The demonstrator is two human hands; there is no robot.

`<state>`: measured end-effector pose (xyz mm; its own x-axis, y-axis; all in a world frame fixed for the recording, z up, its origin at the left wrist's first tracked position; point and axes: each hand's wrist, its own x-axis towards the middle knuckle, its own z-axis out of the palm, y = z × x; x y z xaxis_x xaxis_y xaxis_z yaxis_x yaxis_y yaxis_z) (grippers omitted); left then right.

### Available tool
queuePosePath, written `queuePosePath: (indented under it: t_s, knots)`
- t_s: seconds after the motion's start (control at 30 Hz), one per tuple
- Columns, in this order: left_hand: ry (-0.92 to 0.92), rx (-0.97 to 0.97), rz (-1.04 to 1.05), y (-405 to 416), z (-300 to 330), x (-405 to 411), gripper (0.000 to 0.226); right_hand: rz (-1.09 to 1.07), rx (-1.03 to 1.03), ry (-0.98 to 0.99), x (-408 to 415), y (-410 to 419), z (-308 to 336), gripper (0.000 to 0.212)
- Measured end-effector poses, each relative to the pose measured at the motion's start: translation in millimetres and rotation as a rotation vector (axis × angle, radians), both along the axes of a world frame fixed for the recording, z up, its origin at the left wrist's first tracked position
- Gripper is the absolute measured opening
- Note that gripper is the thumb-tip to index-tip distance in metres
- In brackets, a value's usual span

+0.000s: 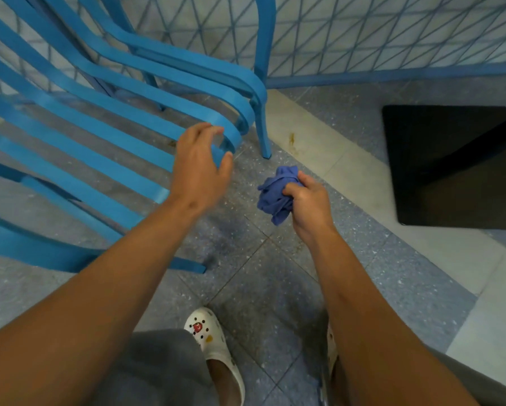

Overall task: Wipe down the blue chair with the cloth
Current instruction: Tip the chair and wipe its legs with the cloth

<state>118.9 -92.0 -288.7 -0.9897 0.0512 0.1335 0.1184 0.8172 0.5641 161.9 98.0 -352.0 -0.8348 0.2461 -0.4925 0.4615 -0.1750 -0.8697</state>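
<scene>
The blue chair (105, 118) stood at the left of the view, its curved slats running from the upper left down to a rolled front edge near the middle. The left hand (199, 168) reached out over that front edge with fingers spread and loosely curled, holding nothing; its fingertips seemed to be just at the curled slat ends, though the slight blur made it hard to tell whether they actually touched. The right hand (307, 200) hung to the right of the chair, apart from it, closed around a bunched blue-purple cloth (276, 193), which spilled out from the fist toward the left and below. Both forearms were bare and stretched forward from the bottom of the view.

Below the hands lay a speckled grey-blue tiled floor (263, 276), crossed by a pale strip (319, 148) that ran diagonally past the chair's front leg (264, 133). A white clog (213, 341) with small charms showed on one foot at the bottom, beside grey trousers (164, 364). A black table base (451, 165) sat on the floor at the right. Behind the chair rose a blue lattice fence (392, 33).
</scene>
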Motion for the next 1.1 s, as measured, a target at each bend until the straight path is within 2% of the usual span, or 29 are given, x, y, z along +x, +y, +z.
queuePosePath:
  t_s: [0.13, 0.3, 0.37, 0.47, 0.53, 0.8, 1.0, 1.1]
  knots:
    - [0.07, -0.025, -0.026, 9.6, -10.9, -40.3, 0.045, 0.02, 0.09, 0.017, -24.8, 18.7, -31.4, 0.043]
    - [0.209, 0.131, -0.132, 42.7, -47.3, -39.2, 0.025, 0.1, 0.179, 0.091, -51.0, 41.5, -61.1, 0.035]
    - [0.121, 0.232, -0.113, 55.0, -78.8, -25.7, 0.022, 0.158, 0.229, 0.132, -63.1, 49.2, -71.5, 0.033]
    - [-0.086, 0.391, 0.032, 64.6, -128.8, -20.7, 0.025, 0.25, 0.347, 0.166, -83.6, 59.7, -88.4, 0.035]
    - [-0.154, 0.467, 0.099, 68.1, -155.9, -28.8, 0.027, 0.3, 0.392, 0.175, -97.5, 66.9, -101.0, 0.036]
    - [-0.247, 0.619, 0.125, 93.3, -224.8, -74.4, 0.03, 0.389, 0.334, 0.283, -145.4, 68.3, -135.5, 0.031]
    - [-0.265, 0.85, 0.042, 110.5, -246.8, -100.5, 0.031, 0.37, 0.272, 0.33, -169.8, 61.1, -155.3, 0.031]
    - [-0.283, 0.885, 0.061, 114.0, -252.5, -105.5, 0.035, 0.351, 0.215, 0.303, -173.2, 60.8, -162.5, 0.026]
